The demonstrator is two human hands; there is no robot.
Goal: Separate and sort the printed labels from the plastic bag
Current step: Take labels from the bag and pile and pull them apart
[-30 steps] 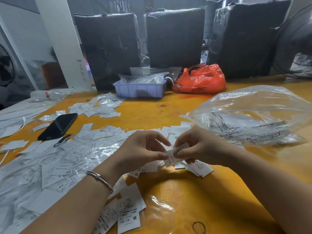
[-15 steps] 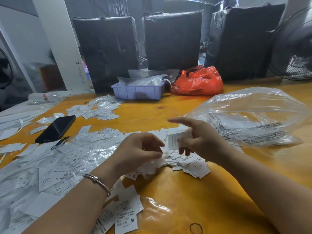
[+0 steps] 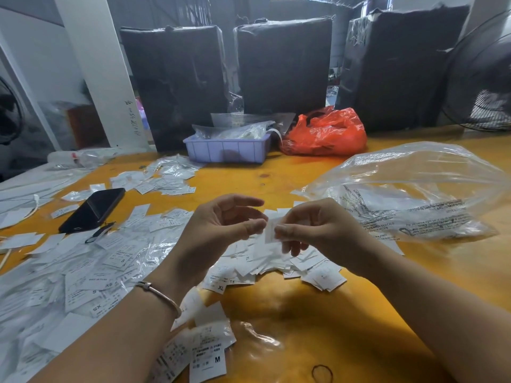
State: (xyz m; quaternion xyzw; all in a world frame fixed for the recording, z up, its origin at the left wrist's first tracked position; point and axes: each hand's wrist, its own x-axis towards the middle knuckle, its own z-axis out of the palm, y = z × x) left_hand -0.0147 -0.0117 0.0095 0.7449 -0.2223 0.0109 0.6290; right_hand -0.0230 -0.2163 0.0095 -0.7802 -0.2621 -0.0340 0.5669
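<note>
Loose labels (image 3: 91,275), spread at left on the table (image 3: 345,322): thin, light, floppy, likely slippery. Left hand (image 3: 218,233) and right hand (image 3: 318,230): together pinching one small label (image 3: 269,232) at its edges. Plastic bag (image 3: 414,189), right: soft, crinkly.

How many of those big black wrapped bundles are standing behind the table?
3: one behind the purple tray, one in the middle, one at right beside the fan. Others may be hidden beyond the frame.
</note>
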